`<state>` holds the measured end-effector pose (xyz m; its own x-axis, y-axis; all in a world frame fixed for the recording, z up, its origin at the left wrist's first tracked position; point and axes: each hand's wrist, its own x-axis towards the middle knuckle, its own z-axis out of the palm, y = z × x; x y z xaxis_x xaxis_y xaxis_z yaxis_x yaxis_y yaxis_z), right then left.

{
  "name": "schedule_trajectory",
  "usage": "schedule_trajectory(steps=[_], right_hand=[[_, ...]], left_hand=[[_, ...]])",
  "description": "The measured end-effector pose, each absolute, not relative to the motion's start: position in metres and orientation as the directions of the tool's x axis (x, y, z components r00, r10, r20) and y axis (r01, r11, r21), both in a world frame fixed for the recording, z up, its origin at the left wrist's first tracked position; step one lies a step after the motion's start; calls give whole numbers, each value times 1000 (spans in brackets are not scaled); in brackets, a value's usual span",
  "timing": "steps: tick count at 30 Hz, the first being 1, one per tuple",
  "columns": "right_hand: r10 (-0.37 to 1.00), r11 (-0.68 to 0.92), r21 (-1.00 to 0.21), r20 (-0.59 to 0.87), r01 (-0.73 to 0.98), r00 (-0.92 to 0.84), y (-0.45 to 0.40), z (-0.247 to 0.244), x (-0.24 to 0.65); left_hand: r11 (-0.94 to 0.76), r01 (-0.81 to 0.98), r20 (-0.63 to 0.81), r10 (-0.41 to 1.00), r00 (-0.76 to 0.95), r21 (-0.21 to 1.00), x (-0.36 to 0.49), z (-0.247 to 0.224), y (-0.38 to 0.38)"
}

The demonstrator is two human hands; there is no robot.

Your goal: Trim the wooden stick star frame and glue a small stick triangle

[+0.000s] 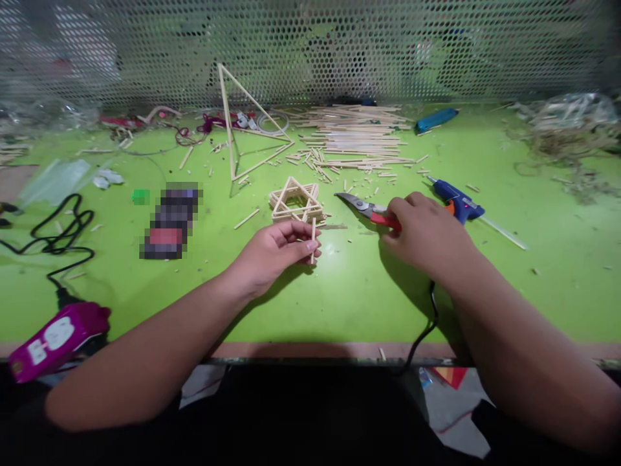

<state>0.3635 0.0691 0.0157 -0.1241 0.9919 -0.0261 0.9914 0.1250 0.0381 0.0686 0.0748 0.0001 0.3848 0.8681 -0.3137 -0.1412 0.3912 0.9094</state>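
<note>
My left hand (286,249) pinches a short thin wooden stick (313,241), held nearly upright between thumb and fingers. Just beyond it on the green table sits a star-shaped frame (295,199) built from stacked wooden sticks. My right hand (422,233) is closed around the red handle of a pair of snips (363,207), whose grey pointed jaws face left, towards the star frame. The palm side of that hand is hidden. Right behind it lies a blue glue gun (456,199) with a clear glue stick (504,233) sticking out of its back.
Behind stand a large triangular stick frame (230,123) and a pile of wooden sticks (359,133). A blue tool handle (436,120) lies at the back right. A pixelated dark object (172,220), a black cable (63,239) and a magenta device (63,340) are leftward. Perforated metal (310,52) closes the back.
</note>
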Motion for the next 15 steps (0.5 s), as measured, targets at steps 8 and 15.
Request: schedule_trajectory(steps=[8, 15], right_hand=[[996, -52, -216, 66, 975, 67, 68, 24, 377], [995, -96, -869, -90, 485, 36, 64, 33, 375]], left_hand=[[265, -85, -231, 928, 291, 960, 66, 3, 76], [-74, 273, -100, 815, 571, 959, 61, 9, 64]])
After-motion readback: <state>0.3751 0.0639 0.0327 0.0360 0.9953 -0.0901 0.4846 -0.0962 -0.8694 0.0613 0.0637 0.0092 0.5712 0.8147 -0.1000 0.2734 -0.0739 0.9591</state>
